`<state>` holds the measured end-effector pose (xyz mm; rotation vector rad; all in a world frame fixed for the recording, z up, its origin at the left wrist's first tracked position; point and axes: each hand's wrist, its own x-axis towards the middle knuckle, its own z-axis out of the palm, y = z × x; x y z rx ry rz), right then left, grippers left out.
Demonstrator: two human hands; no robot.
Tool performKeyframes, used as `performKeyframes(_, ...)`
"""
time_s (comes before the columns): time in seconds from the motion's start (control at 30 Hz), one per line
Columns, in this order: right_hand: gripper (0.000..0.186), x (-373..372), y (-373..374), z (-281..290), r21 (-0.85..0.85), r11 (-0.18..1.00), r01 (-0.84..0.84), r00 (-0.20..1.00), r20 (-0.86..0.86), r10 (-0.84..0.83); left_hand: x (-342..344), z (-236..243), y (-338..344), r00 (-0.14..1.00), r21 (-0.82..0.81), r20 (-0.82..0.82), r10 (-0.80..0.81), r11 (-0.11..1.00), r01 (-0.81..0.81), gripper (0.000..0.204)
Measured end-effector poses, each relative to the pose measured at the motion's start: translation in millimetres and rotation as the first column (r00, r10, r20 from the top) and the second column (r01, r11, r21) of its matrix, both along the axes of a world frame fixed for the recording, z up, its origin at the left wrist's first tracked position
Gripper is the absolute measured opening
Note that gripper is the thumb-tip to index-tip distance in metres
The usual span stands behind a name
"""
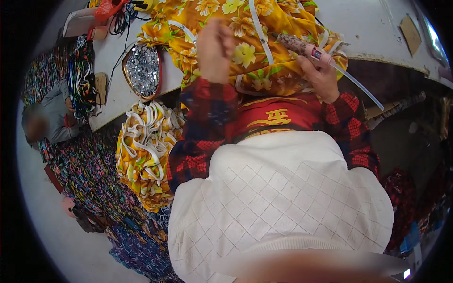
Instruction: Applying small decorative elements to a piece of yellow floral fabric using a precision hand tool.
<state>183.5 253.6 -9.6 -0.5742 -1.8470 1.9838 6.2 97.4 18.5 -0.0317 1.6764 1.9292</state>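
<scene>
Right hand (323, 81) wrapped around glue gun (295, 45); left hand (214, 49) blurred over floral cloth (244, 54), fingers curled, cannot tell if holding anything.

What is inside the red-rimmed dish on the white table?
Shiny silver pieces fill the dish. Its bottom cannot be seen, because they cover it.

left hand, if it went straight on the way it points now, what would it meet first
Likely the yellow floral fabric, which shows around and beyond the left hand; with the blur, depth is hard to judge.
</scene>
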Motion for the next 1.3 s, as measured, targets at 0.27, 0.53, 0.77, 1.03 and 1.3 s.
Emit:
performKeyframes(0.27,0.024,-9.2,1.7,0.2,0.085,0.993,-0.079,0.997,0.000,0.079,17.7,-10.9,-19.2,0.988,-0.017,0.010,-0.151,0.988,0.151,0.020)
performKeyframes(0.53,0.021,-11.0,-0.8,-14.0,-0.005,1.000,0.002,0.999,-0.042,-0.002,21.4,-24.1,13.1,0.825,-0.488,-0.453,-0.337,0.868,0.087,0.020)
performKeyframes(0.77,0.024,-9.5,-1.6,-13.8,-0.079,0.997,0.010,1.000,-0.019,-0.011,23.0,-30.4,16.2,0.759,-0.562,-0.540,-0.363,0.827,-0.004,0.028)
performKeyframes(1.03,0.025,-9.6,-2.0,-3.2,-0.035,0.999,0.008,0.999,-0.043,-0.009,2.2,-10.0,-7.4,0.998,0.232,0.005,0.070,0.970,-0.069,0.021)
performKeyframes(1.3,0.023,-37.4,-1.5,-3.5,0.087,0.996,0.010,0.996,-0.091,-0.002,22.2,-1.4,-15.1,0.946,0.197,0.205,-0.251,0.957,0.211,0.024)
